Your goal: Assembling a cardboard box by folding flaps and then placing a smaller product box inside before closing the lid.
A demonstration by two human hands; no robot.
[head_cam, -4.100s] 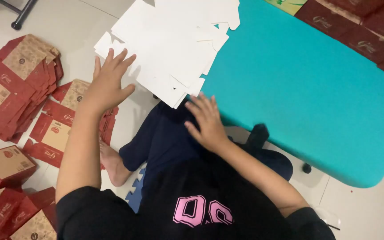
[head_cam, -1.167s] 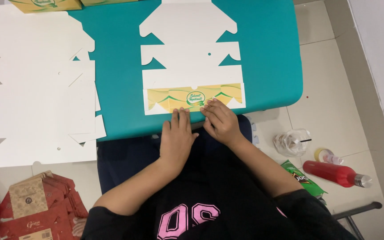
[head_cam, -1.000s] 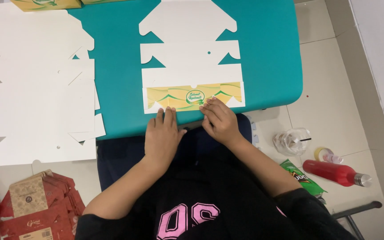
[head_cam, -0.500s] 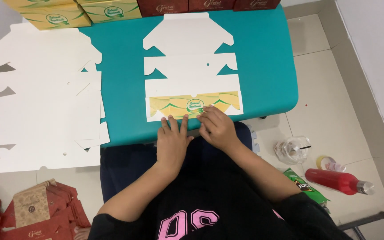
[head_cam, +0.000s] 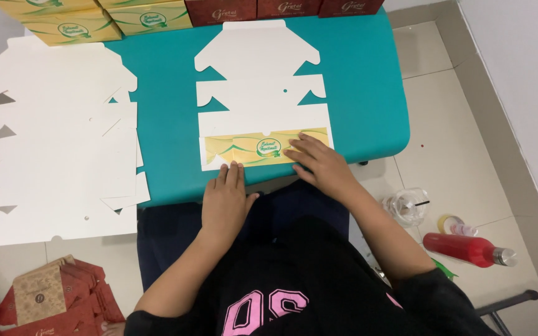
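Observation:
A flat white die-cut carton blank [head_cam: 259, 102] lies on the teal table [head_cam: 368, 93] in front of me. Its near flap [head_cam: 250, 149] is folded up and over, showing a yellow printed face with a green oval mark. My right hand [head_cam: 319, 163] presses flat on the right part of that flap. My left hand [head_cam: 225, 199] rests at the flap's lower left edge, fingertips on the cardboard, fingers together. Neither hand grips anything.
A stack of white blanks [head_cam: 54, 143] overhangs the table's left side. Yellow boxes [head_cam: 104, 18] and dark red boxes [head_cam: 281, 7] line the far edge. Red flat cartons [head_cam: 45, 298] lie on the floor at left. A red bottle [head_cam: 468, 247], tape roll [head_cam: 448, 224] and clear cup [head_cam: 409, 205] sit on the floor at right.
The view swung from the red cartons and white stack on the left to one blank on the table. Both hands now press its folded yellow flap; my left hand shifted slightly leftward.

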